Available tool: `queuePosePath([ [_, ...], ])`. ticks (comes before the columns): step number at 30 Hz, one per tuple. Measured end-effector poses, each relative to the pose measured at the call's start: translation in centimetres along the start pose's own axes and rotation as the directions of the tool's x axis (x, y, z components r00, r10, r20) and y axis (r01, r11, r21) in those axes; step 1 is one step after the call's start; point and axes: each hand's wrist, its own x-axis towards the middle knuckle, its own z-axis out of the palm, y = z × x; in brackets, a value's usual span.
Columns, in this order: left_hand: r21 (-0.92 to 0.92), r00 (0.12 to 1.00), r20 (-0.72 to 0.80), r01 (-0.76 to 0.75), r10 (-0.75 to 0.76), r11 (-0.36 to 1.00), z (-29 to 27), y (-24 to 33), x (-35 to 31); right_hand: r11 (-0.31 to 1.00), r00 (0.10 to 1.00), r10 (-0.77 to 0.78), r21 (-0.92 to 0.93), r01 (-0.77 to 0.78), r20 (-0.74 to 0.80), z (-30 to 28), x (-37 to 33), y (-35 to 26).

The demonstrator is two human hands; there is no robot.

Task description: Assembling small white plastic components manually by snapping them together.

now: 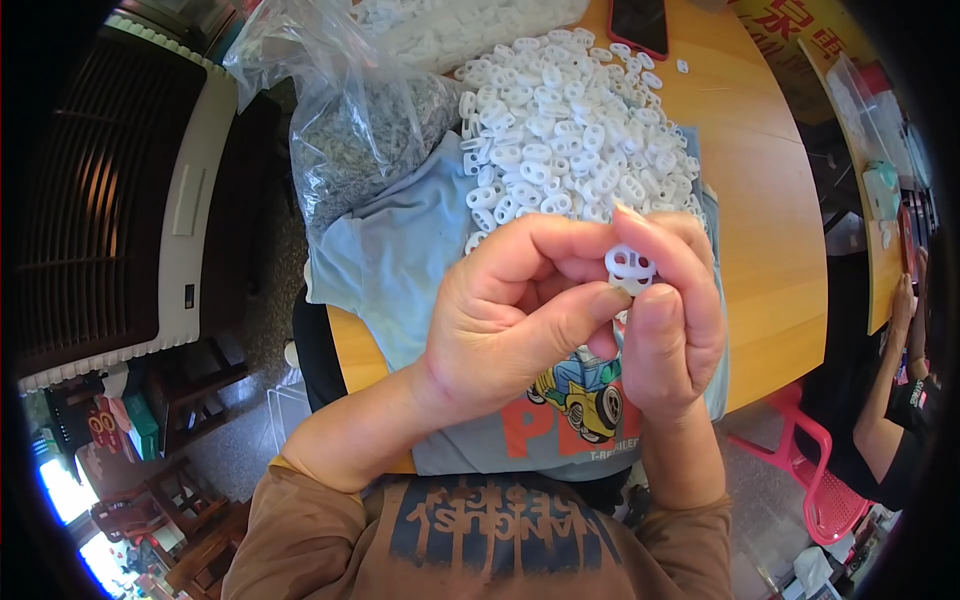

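Between my two hands is a small white plastic two-hole cord lock [630, 264], its holes turned up toward me. My left hand [520, 310] pinches it from the left with thumb and index finger. From the right, the fingers and thumb of my right hand [675, 315] close round the same piece. Just beyond my fingers spreads a large heap of similar white plastic pieces [560, 130]. Under my hands lies a grey-blue T-shirt [385, 235] with a printed picture, spread over the wooden table [765, 220].
A clear plastic bag [370, 140] of small grey metallic pieces stands left of the heap. Behind it lies another bag [480, 30] of white pieces. A red-edged phone [638, 25] rests at the far side. A pink chair [815, 475] and another person's arm [890, 350] are at right.
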Motion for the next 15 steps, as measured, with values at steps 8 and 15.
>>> queuePosePath([
  [8,-0.009,0.998,0.043,-0.043,0.043,0.999,-0.09,-0.35,-0.05,1.0,1.0,-0.003,-0.024,0.003,-0.004,-0.04,-0.17,-0.47],
  [15,0.039,1.0,0.002,-0.027,0.027,0.999,0.12,-0.37,-0.56,0.997,0.998,-0.05,-0.066,0.047,-0.037,0.55,-0.54,0.1],
])
